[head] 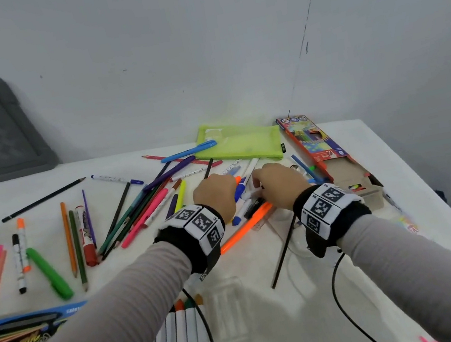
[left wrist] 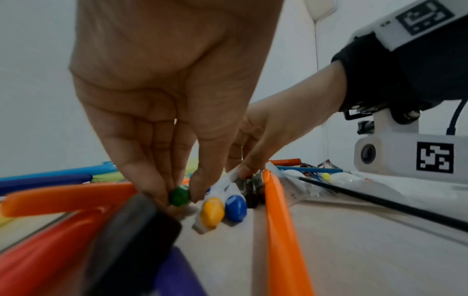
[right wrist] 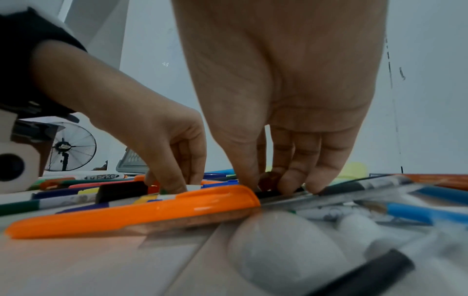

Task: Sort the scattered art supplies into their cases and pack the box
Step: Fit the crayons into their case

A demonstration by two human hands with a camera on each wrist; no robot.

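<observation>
Both hands work in the pile of markers just in front of the lime-green pencil pouch (head: 239, 145), which lies flat at the far side of the white bench (head: 271, 298). The left hand (head: 215, 195) has its fingers bunched downward, thumb and fingertips (left wrist: 152, 180) pinching the green-capped marker (left wrist: 179, 195) at its end. Right beside that marker, on the side away from the pouch, lie a yellow-capped marker (left wrist: 212, 212) and a blue-capped marker (left wrist: 235, 207), side by side and touching. The right hand (head: 279, 184) also points its fingers down, its fingertips (right wrist: 291, 180) closed narrowly on a thin dark marker (right wrist: 268, 194) lying among the others; how firmly it grips cannot be told. The orange pen (head: 246, 227) lies on the bench on the near side of both hands, slanting away from the pouch. To the right of the pouch sits the open coloured-pencil box (head: 326, 153), its flap end toward the person. To the left of the pouch, pencils, pens and a green marker (head: 49, 272) lie scattered. Nearest the person, well away from the pouch, a row of white markers (head: 182, 326) sits in a clear case beside a blue-edged pack (head: 21, 333).
</observation>
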